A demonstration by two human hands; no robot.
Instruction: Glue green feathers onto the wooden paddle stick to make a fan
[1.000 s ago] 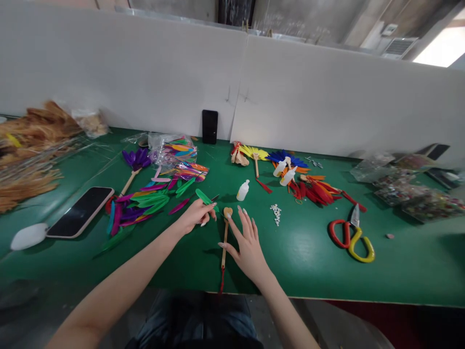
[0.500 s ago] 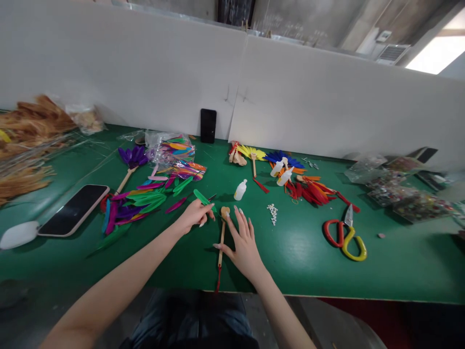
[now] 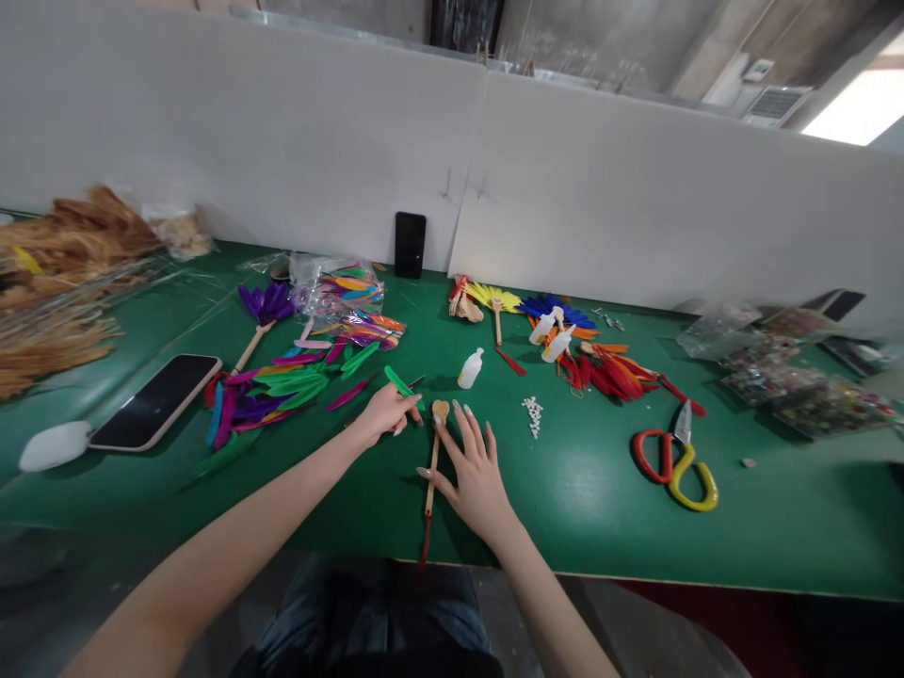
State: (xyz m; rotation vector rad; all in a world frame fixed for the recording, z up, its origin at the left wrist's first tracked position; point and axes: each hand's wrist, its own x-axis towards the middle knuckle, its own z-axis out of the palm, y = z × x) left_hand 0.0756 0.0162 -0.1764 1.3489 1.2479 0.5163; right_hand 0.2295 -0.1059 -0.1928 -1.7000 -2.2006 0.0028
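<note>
Presently, a red cord [image 3: 426, 539] trails to the near edge of the green counter [image 3: 586, 508] from a pale wooden stick with a lobed head [image 3: 433, 454]. The right hand [image 3: 475, 476], fingers spread, rests index finger and thumb on it. Just left, the left hand [image 3: 385, 415] pinches a slender green feather [image 3: 397, 380]; a dark tip alongside is too small to identify. Step in hand, as judged: offering feather to head; next move calls for a still stick. Beyond stands a small white plastic bottle [image 3: 470, 370].

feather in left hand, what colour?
Green; the feather in the left hand shows best in the head view.
</note>
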